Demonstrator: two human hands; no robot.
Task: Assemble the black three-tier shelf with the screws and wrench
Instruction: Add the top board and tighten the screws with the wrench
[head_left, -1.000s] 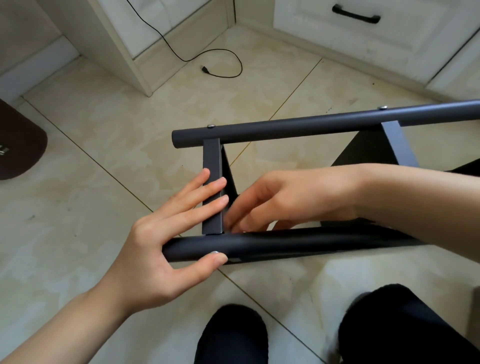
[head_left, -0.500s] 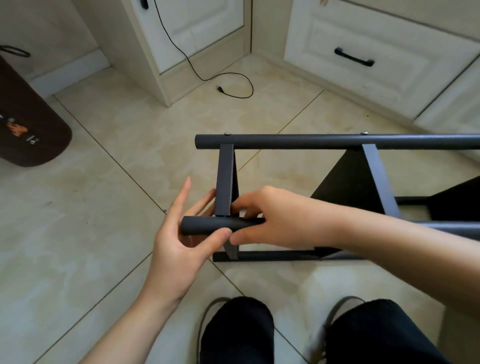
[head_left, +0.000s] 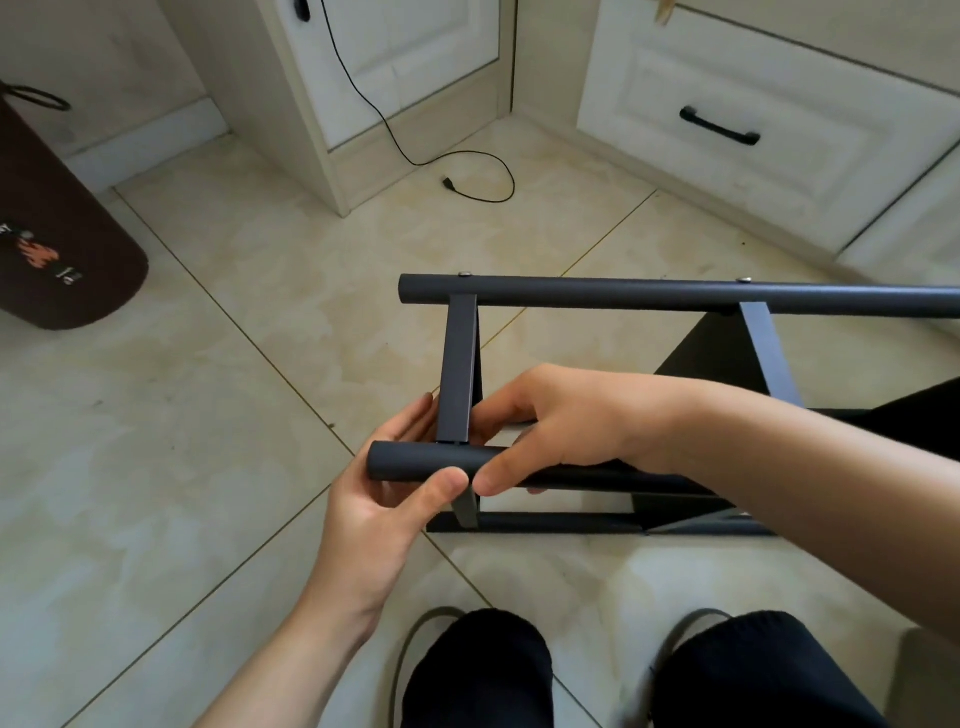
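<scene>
The tiled floor (head_left: 218, 426) carries the black three-tier shelf (head_left: 675, 300), which lies on its side in front of the person's knees, presumably so the joints face up within reach. Its far tube (head_left: 623, 297) already shows two screw heads (head_left: 465, 274) on top, where crossbars meet it. The near tube (head_left: 415, 460) sits against the end of the left crossbar (head_left: 457, 369), seemingly being lined up for fastening. The left hand (head_left: 384, 499) grips that tube's end, thumb over, fingers behind. The right hand (head_left: 566, 421) pinches the tube just beside it, probably steadying the joint. No wrench is visible.
</scene>
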